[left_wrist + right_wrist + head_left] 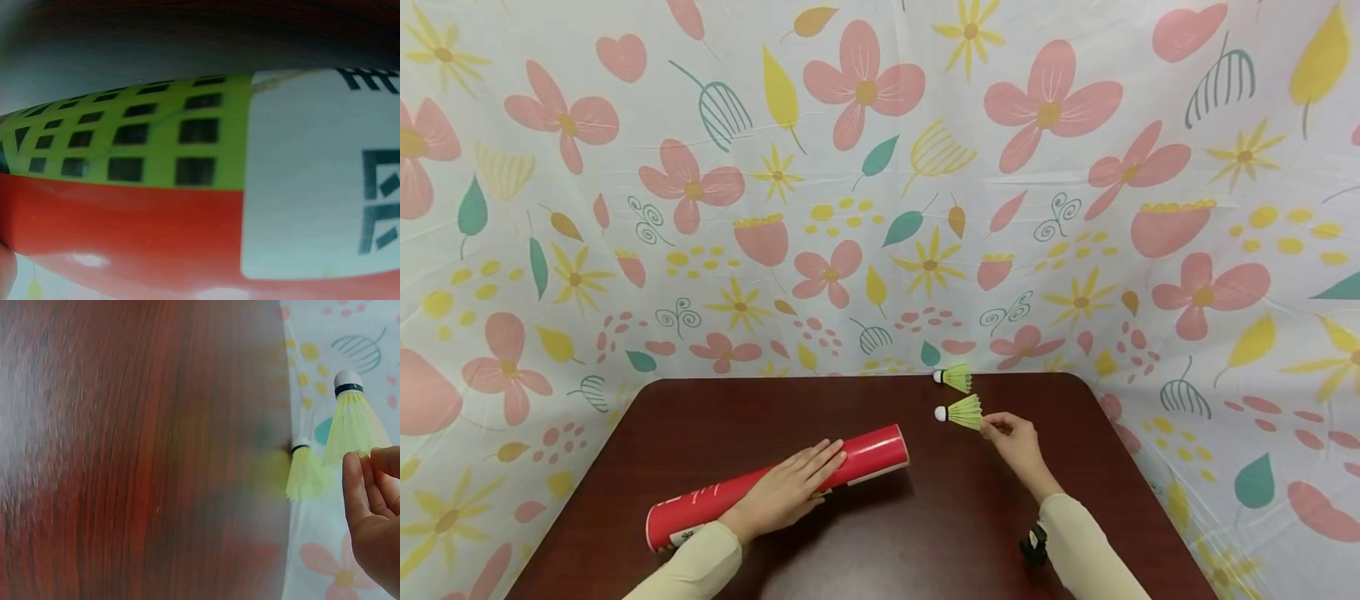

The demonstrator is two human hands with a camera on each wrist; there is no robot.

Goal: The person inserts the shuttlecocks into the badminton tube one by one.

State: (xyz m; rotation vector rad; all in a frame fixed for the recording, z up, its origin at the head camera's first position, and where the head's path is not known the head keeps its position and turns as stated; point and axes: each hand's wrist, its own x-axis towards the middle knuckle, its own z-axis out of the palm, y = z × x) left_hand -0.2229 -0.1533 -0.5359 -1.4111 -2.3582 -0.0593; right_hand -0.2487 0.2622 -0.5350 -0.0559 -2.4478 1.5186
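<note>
Between the thumb and fingertips of my right hand (pixel 1018 446), a yellow shuttlecock (pixel 964 412) is pinched by the rim of its skirt. Its white cork points left in the head view and upward in the right wrist view. Just beyond it, a second yellow shuttlecock (pixel 955 378) lies near the table's far edge. My left hand (pixel 786 492) holds a long red shuttlecock tube (pixel 874 455), fingers over the top and thumb on the near side. The left wrist view shows the tube's green checked band (pixel 137 137) and white label (pixel 306 175) close up.
The dark wood table (pixel 970 517) has rounded far corners. A floral curtain (pixel 850 192) surrounds its back and sides. Below the right sleeve is a small black object (pixel 1034 544) at the wrist.
</note>
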